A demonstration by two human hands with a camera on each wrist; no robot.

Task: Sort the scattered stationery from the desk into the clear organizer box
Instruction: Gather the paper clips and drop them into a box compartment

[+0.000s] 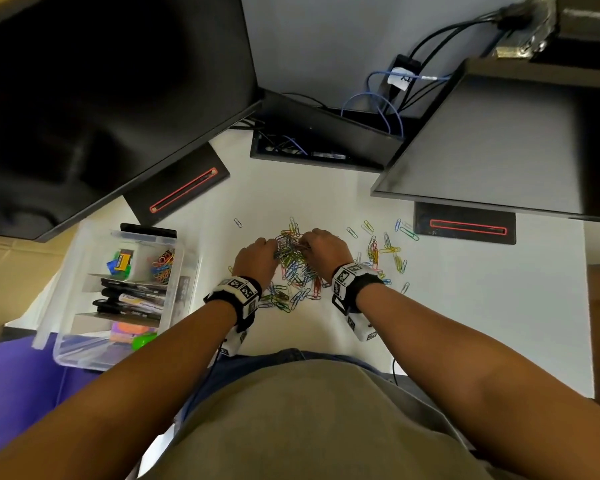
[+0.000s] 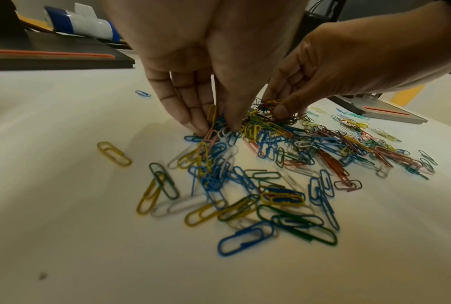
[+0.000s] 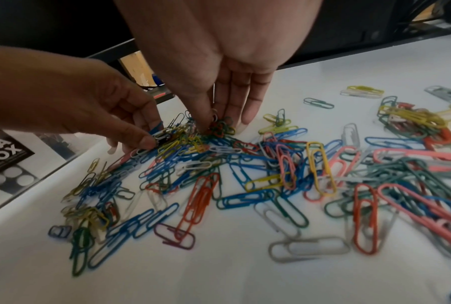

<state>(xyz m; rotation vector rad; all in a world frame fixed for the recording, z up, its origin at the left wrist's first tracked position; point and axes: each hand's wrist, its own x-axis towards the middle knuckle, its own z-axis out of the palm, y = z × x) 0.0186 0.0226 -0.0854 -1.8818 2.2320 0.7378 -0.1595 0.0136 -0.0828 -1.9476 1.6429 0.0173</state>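
Observation:
A heap of coloured paper clips (image 1: 293, 268) lies scattered on the white desk (image 1: 465, 306) in front of me. My left hand (image 1: 274, 252) digs into the heap's left side, thumb and fingers pinching a few clips (image 2: 212, 131). From the right, my right hand (image 1: 303, 245) pinches a tangled clump of clips (image 3: 220, 128). The two hands nearly meet over the pile. The clear organizer box (image 1: 70, 351) stands at the desk's left edge. It holds paper clips (image 1: 163, 265), black markers (image 1: 132, 299) and bright sticky notes (image 1: 132, 332) in separate compartments.
Two dark monitors overhang the desk; their black bases (image 1: 177, 188) (image 1: 465, 230) stand behind the pile. A black cable tray (image 1: 319, 140) sits at the back. Loose clips (image 1: 388, 247) trail off to the right. A single clip (image 1: 238, 222) lies apart.

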